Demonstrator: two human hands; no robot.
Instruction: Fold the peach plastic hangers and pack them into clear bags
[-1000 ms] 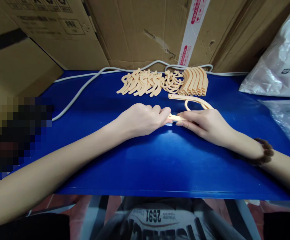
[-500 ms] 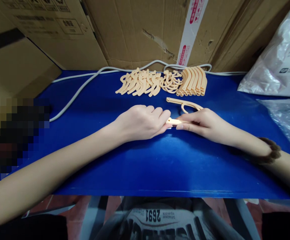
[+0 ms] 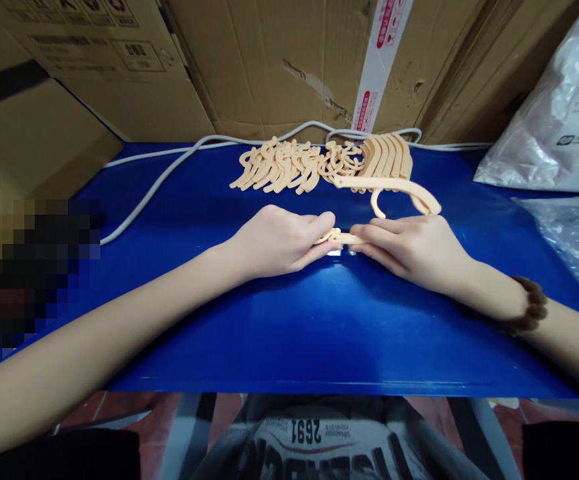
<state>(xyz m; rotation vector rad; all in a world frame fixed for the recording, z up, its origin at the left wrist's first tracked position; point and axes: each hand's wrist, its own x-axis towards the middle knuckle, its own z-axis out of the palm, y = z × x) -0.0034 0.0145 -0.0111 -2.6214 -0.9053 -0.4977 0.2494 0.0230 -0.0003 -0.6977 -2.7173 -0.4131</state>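
My left hand point(image 3: 286, 240) is closed, pinching a small beige plastic hanger piece point(image 3: 325, 235) between thumb and forefinger. My right hand point(image 3: 404, 247) is closed too, its fingertips on a slim beige hanger arm point(image 3: 346, 239). The two pieces meet end to end in the narrow gap between my hands; the fingers hide most of both. A curved hanger arm point(image 3: 384, 184) with a hook-like loop point(image 3: 376, 203) below it stands out just beyond my right hand. Whether it is joined to the piece in my fingers I cannot tell.
Behind my hands lie a row of curved beige pieces point(image 3: 279, 167), a heap of hook pieces point(image 3: 342, 160) and a stack of hanger arms point(image 3: 388, 155). A white cable point(image 3: 169, 168) crosses the blue table point(image 3: 279, 333). Cardboard boxes point(image 3: 269, 67) stand behind, plastic bags point(image 3: 544, 140) at right.
The curved arm beyond my right hand has swung up and to the right, showing more of its length. My left fingers have opened out slightly, baring the piece between my hands.
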